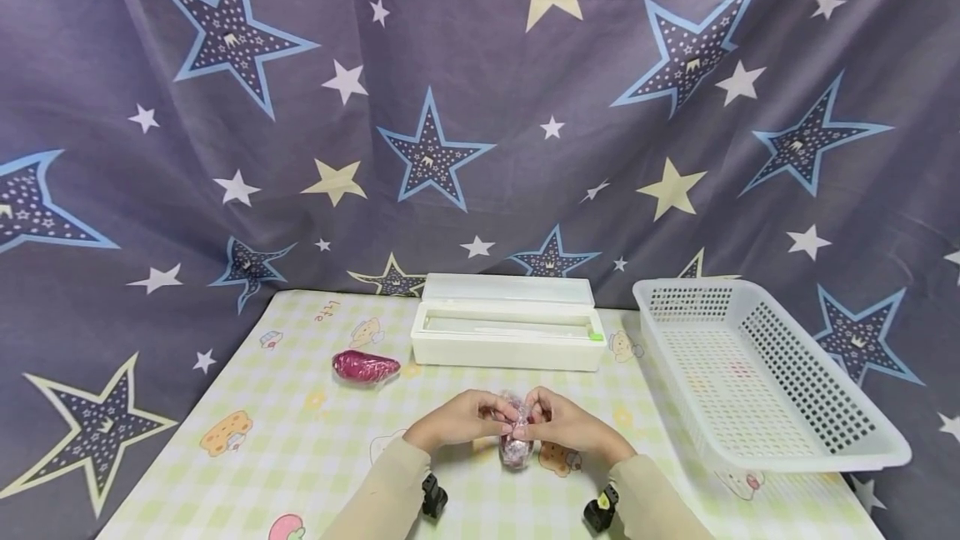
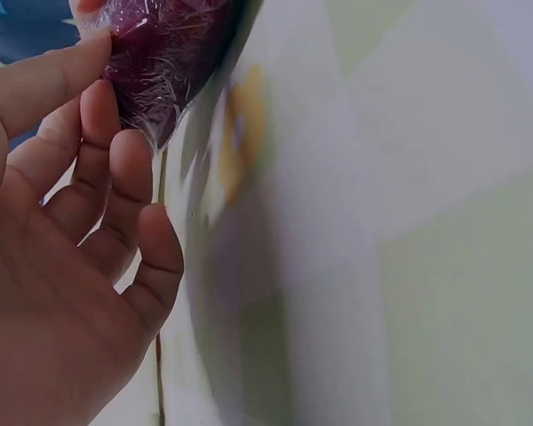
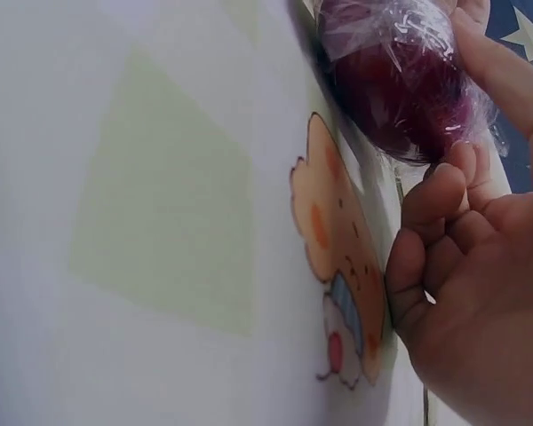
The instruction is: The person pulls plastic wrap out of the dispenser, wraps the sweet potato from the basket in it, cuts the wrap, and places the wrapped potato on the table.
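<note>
A dark purple-red vegetable (image 1: 516, 450), rounded and longish, lies wrapped in crinkled cling film near the front middle of the table. My left hand (image 1: 471, 420) pinches the film at its upper left side, thumb and index finger together. From the right, my right hand (image 1: 564, 423) pinches the film too, its fingertips close to the left ones. In the left wrist view, the film (image 2: 160, 71) bunches against the thumb and fingertips. The right wrist view shows the vegetable's smooth, shiny side (image 3: 395, 84) under the clear film, with the lower fingers curled beneath.
Another film-wrapped purple-red vegetable (image 1: 365, 367) lies at the left. Behind the hands stands a white cling film box (image 1: 504, 354), lid (image 1: 507, 288) raised, a green slider (image 1: 596, 337) at its right end. A white perforated basket (image 1: 806, 463) is on the right. A starry curtain (image 1: 480, 107) hangs behind.
</note>
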{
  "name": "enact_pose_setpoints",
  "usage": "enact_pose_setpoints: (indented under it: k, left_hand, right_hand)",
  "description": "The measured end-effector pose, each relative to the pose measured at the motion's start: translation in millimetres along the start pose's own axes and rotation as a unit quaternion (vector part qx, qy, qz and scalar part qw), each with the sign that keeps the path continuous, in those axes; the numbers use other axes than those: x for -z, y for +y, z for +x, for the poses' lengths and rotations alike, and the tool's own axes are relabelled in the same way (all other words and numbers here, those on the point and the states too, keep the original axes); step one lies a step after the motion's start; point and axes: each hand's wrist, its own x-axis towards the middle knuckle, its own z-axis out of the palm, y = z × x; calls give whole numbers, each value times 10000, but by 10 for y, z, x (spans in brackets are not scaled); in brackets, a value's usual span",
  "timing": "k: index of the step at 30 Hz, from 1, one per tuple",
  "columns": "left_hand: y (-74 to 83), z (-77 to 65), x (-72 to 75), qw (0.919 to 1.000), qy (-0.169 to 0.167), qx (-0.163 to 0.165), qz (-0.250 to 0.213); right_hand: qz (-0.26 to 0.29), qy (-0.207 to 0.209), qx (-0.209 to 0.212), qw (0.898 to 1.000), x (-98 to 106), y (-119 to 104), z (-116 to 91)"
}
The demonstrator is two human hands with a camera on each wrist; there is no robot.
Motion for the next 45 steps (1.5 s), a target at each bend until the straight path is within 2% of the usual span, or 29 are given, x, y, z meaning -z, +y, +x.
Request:
enact_pose_setpoints:
  k: [8, 16, 24, 29, 32, 34, 40, 42, 45]
  left_hand:
    - [-9, 5, 7, 9999, -44, -150, 34]
    - [8, -6, 7, 9984, 105, -106, 543]
    - [86, -15, -25, 9947, 75, -114, 1016]
    - [116, -6, -82, 9869, 132, -185, 1595]
    - [117, -8, -98, 9817, 267, -243, 1872]
    - [101, -13, -91, 9814, 297, -260, 1877]
    - [27, -70, 1, 9887, 119, -329, 1459]
    - [0, -83, 34, 9905, 33, -402, 1318]
    - [-23, -92, 72, 9918, -47, -399, 1209]
  right_hand:
    - [-9, -37, 115, 9999, 12, -4, -34]
    - [181, -244, 496, 9983, 9, 7, -31]
    - [-34, -45, 260, 9996, 3, -13, -34]
    - [114, -185, 72, 9997, 23, -23, -43]
    - [-143, -281, 147, 9994, 38, -42, -49]
    - [-397, -109, 288, 9987, 54, -47, -67]
    - [-1026, 1022, 575, 9878, 115, -24, -148]
    - [-1150, 1047, 617, 9859, 124, -8, -155]
    - [-1175, 678, 581, 9891, 122, 18, -152]
